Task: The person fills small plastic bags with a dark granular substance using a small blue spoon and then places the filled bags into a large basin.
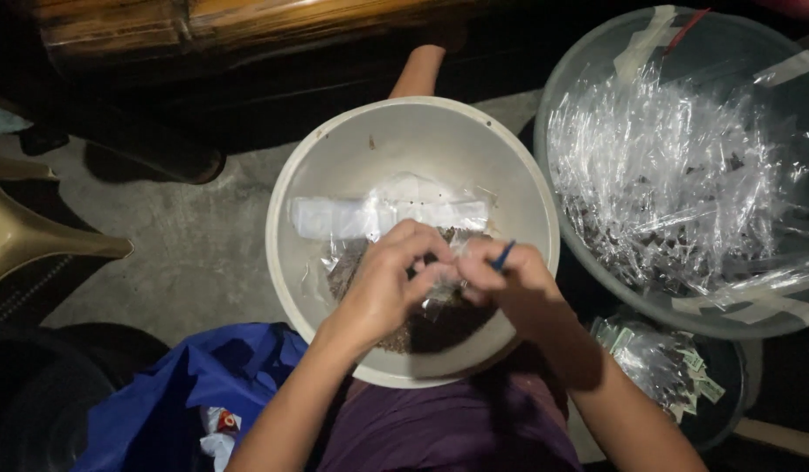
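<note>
A round white bowl (334,157) sits on my lap with dark loose material (439,328) in its bottom and a flat strip of clear plastic bags (334,217) lying across it. Both hands meet over the bowl's middle. My left hand (387,280) pinches a small clear plastic packet (446,275) that has dark material in it. My right hand (509,275) grips the same packet from the right side and also holds a thin blue stick (504,254) between its fingers.
A large clear tub (684,166) full of filled clear packets stands at the right. Below it a dark container (667,363) holds more packets. A blue bag (186,393) lies lower left, a beige plastic chair (20,227) at far left, on concrete floor (195,245).
</note>
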